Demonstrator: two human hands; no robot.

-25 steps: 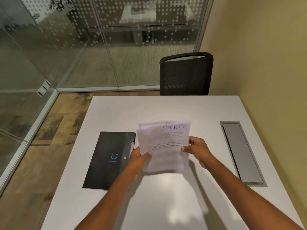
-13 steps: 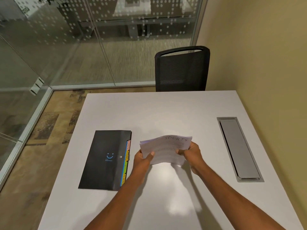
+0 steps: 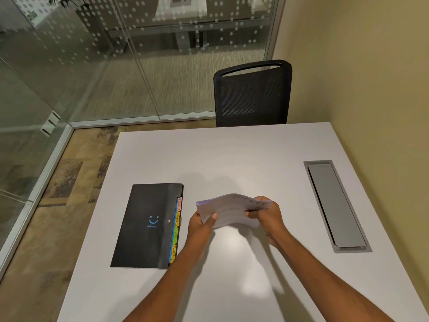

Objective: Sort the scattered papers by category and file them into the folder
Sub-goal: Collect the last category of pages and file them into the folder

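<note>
Both my hands hold a stack of white papers (image 3: 229,211) just above the middle of the white table (image 3: 243,154). The top sheet is headed "SPORTS" in handwriting and the stack lies nearly flat, sagging a little. My left hand (image 3: 200,225) pinches the stack's left edge, thumb on top. My right hand (image 3: 267,217) grips its right edge. A black expanding folder (image 3: 148,225) lies closed on the table to the left of my left hand, with coloured index tabs, one reading "SPORTS", along its right side.
A grey cable hatch (image 3: 335,205) is set into the table at the right. A black mesh chair (image 3: 253,94) stands behind the far edge. Glass walls run along the left and back, a yellow wall on the right.
The papers have tipped from upright, facing me, down to almost flat and lower over the table. Both hands kept their hold. The camera tilted slightly.
</note>
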